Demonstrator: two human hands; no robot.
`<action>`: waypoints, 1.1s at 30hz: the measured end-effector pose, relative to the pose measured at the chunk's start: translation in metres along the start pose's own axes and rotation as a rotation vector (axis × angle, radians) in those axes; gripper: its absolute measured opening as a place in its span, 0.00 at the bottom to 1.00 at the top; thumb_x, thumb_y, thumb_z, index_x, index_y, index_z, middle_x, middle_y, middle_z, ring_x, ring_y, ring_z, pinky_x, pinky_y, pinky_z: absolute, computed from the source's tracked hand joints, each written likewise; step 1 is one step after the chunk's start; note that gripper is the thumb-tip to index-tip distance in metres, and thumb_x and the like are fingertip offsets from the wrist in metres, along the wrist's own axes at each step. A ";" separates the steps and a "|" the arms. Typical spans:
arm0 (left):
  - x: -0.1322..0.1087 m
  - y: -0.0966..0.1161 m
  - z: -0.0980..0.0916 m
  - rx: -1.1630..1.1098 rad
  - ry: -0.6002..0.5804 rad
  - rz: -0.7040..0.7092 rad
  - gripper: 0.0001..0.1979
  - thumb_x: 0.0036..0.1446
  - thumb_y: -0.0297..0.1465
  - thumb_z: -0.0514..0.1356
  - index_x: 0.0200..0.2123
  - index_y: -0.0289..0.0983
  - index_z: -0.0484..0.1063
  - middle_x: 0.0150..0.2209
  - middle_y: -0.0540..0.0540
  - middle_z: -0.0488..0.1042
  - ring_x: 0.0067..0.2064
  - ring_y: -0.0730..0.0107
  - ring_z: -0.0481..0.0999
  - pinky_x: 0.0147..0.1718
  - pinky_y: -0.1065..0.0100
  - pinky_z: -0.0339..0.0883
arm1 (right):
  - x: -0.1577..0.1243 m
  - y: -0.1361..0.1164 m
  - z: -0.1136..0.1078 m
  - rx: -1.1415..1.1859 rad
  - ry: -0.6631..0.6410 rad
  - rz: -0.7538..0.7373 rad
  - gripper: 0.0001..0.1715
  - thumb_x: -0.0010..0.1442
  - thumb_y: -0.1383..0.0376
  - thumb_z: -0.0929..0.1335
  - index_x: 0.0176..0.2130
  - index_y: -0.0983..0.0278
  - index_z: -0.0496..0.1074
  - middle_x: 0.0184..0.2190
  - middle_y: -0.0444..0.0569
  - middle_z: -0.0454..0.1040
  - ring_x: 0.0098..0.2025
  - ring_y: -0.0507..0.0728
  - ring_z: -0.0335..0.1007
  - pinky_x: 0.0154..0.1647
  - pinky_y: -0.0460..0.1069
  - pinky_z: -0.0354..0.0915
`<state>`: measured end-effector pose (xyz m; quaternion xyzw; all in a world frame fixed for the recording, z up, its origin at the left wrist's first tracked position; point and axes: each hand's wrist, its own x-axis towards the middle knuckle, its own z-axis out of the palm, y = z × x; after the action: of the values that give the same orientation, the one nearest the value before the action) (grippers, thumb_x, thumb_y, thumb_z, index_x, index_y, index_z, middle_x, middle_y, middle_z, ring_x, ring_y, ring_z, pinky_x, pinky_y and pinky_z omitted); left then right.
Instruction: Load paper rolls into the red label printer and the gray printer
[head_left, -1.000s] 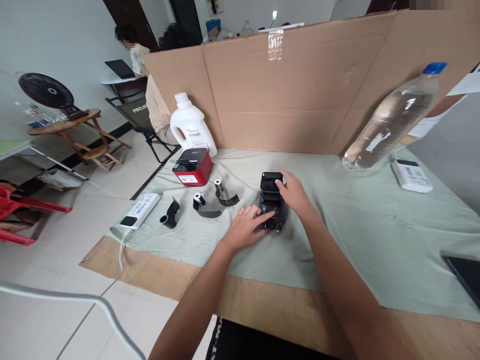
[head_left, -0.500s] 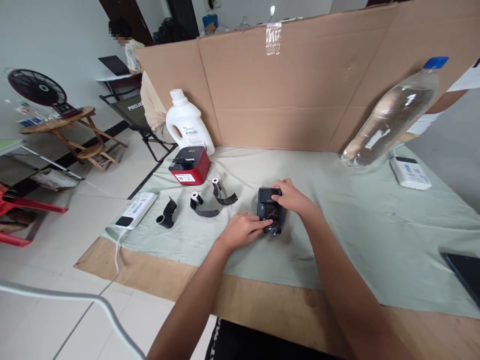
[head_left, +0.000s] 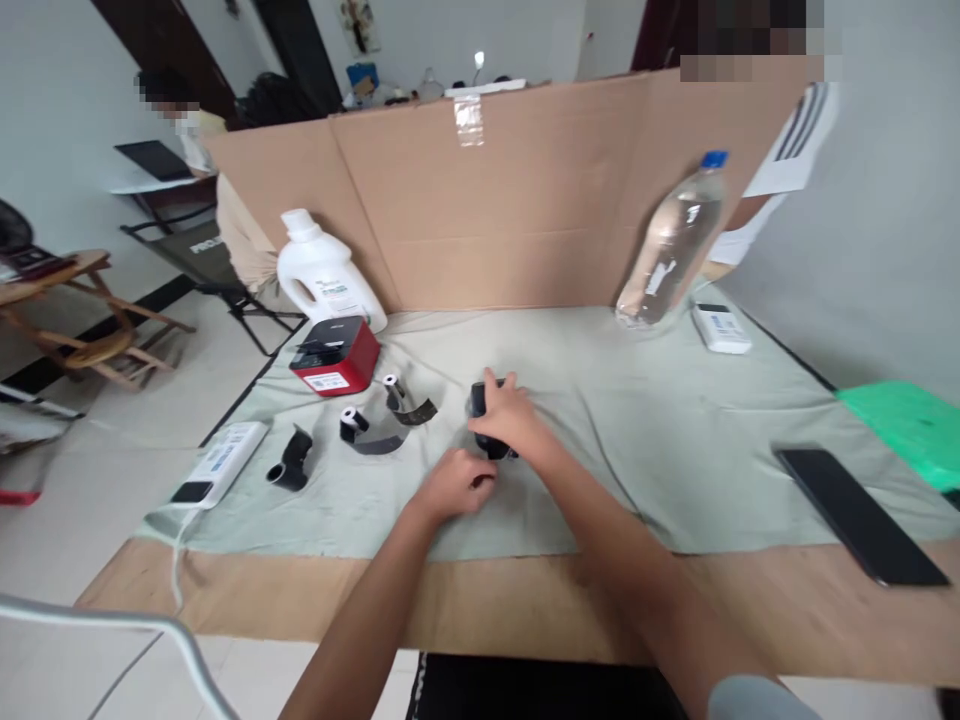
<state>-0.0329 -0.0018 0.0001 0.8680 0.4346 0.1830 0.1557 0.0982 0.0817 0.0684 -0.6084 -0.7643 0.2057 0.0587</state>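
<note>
On the green cloth (head_left: 570,385) stands a small black box-like device (head_left: 478,400), largely covered by my hands; its exact kind does not show. My right hand (head_left: 510,412) lies over its top, fingers wrapped around it. At its near end is my left hand (head_left: 457,484), with the fingers curled in and the thumb side toward the device. Whatever those fingers pinch, if anything, is hidden. Left of the hands lie two small rolls with dark strips unwound, one roll (head_left: 352,420) nearer and another roll (head_left: 391,386) farther. A loose black curled strip (head_left: 291,460) rests farther left.
A red and black box (head_left: 337,358) stands before a white jug (head_left: 330,275). White power strips lie at left (head_left: 220,465) and right (head_left: 721,328). A water bottle (head_left: 671,250) leans on the cardboard screen (head_left: 495,200). A dark phone (head_left: 859,515) lies at right. People sit beyond.
My right hand has moved from the device's far right corner to wrap over its top. The left hand's pointing finger has curled in at the near end. The view has swung right.
</note>
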 end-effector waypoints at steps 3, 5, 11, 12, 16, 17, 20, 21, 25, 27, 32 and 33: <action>0.000 0.006 0.003 0.002 -0.023 0.036 0.10 0.53 0.23 0.56 0.24 0.39 0.73 0.21 0.51 0.74 0.24 0.71 0.69 0.27 0.66 0.51 | -0.006 0.012 -0.003 0.057 0.139 -0.060 0.57 0.45 0.55 0.76 0.68 0.59 0.55 0.62 0.63 0.57 0.55 0.75 0.69 0.50 0.63 0.69; 0.001 0.010 0.002 -0.002 -0.029 0.029 0.09 0.53 0.23 0.55 0.26 0.39 0.73 0.22 0.51 0.74 0.24 0.71 0.69 0.28 0.67 0.51 | -0.007 0.044 -0.014 0.147 0.267 -0.050 0.51 0.46 0.54 0.75 0.64 0.60 0.60 0.61 0.61 0.58 0.53 0.71 0.71 0.51 0.61 0.70; 0.004 0.013 0.000 -0.047 -0.060 -0.049 0.09 0.52 0.23 0.55 0.25 0.39 0.72 0.22 0.51 0.73 0.25 0.72 0.68 0.29 0.69 0.51 | 0.010 0.207 -0.077 0.170 0.515 0.094 0.41 0.49 0.55 0.74 0.60 0.64 0.70 0.63 0.61 0.63 0.62 0.70 0.67 0.62 0.60 0.66; 0.004 0.013 0.000 -0.054 -0.065 -0.059 0.09 0.52 0.23 0.55 0.25 0.39 0.72 0.22 0.51 0.72 0.25 0.72 0.68 0.29 0.69 0.51 | 0.014 0.232 -0.087 0.127 0.527 0.131 0.43 0.49 0.55 0.74 0.61 0.64 0.70 0.66 0.62 0.61 0.65 0.72 0.64 0.64 0.61 0.64; 0.005 0.013 -0.001 -0.060 -0.073 -0.103 0.09 0.52 0.24 0.55 0.25 0.39 0.73 0.22 0.52 0.72 0.25 0.72 0.67 0.29 0.70 0.52 | 0.030 0.298 -0.113 0.014 0.474 0.199 0.44 0.52 0.55 0.73 0.65 0.67 0.68 0.70 0.62 0.59 0.68 0.73 0.59 0.66 0.61 0.62; 0.006 0.013 -0.001 -0.058 -0.074 -0.111 0.09 0.52 0.24 0.55 0.25 0.39 0.73 0.22 0.52 0.72 0.25 0.72 0.67 0.29 0.70 0.52 | 0.033 0.306 -0.115 -0.004 0.461 0.215 0.45 0.53 0.55 0.73 0.66 0.66 0.67 0.71 0.61 0.58 0.69 0.73 0.59 0.65 0.61 0.62; 0.006 0.014 -0.002 -0.063 -0.079 -0.121 0.10 0.52 0.24 0.55 0.25 0.39 0.74 0.23 0.52 0.73 0.26 0.72 0.68 0.29 0.70 0.53 | 0.038 0.313 -0.116 -0.039 0.391 0.293 0.47 0.54 0.52 0.72 0.68 0.62 0.64 0.73 0.57 0.54 0.69 0.75 0.57 0.65 0.66 0.61; 0.006 0.014 -0.003 -0.064 -0.080 -0.121 0.10 0.52 0.24 0.55 0.26 0.39 0.74 0.23 0.51 0.74 0.26 0.72 0.68 0.30 0.70 0.53 | 0.039 0.310 -0.116 -0.051 0.364 0.332 0.47 0.54 0.50 0.72 0.69 0.59 0.63 0.74 0.55 0.53 0.69 0.77 0.55 0.64 0.69 0.61; 0.006 0.016 -0.004 -0.038 -0.083 -0.123 0.09 0.53 0.24 0.56 0.27 0.39 0.76 0.25 0.51 0.77 0.28 0.71 0.71 0.30 0.69 0.54 | 0.036 0.269 -0.107 -0.196 0.435 0.306 0.48 0.58 0.44 0.68 0.71 0.56 0.59 0.74 0.54 0.52 0.72 0.84 0.41 0.63 0.79 0.50; 0.007 0.016 -0.005 -0.021 -0.085 -0.126 0.09 0.53 0.25 0.56 0.28 0.40 0.76 0.26 0.51 0.78 0.29 0.70 0.73 0.30 0.68 0.54 | 0.034 0.229 -0.094 -0.271 0.522 0.128 0.46 0.60 0.45 0.66 0.72 0.57 0.58 0.74 0.53 0.51 0.73 0.84 0.39 0.63 0.82 0.43; 0.008 0.012 -0.006 -0.001 -0.078 -0.108 0.08 0.54 0.26 0.57 0.29 0.41 0.77 0.26 0.50 0.79 0.29 0.68 0.74 0.29 0.66 0.52 | 0.038 0.096 -0.038 -0.190 0.430 -0.241 0.39 0.59 0.53 0.68 0.67 0.55 0.65 0.72 0.49 0.58 0.70 0.77 0.50 0.66 0.77 0.44; 0.008 0.012 -0.006 0.001 -0.073 -0.099 0.08 0.54 0.27 0.57 0.29 0.41 0.76 0.26 0.50 0.79 0.29 0.67 0.73 0.28 0.66 0.52 | 0.040 0.068 -0.025 -0.127 0.384 -0.289 0.36 0.59 0.55 0.68 0.66 0.54 0.67 0.71 0.49 0.60 0.69 0.75 0.53 0.66 0.75 0.46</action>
<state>-0.0228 -0.0012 0.0118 0.8517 0.4710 0.1430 0.1796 0.1585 0.1380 0.0586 -0.5231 -0.8296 0.0272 0.1933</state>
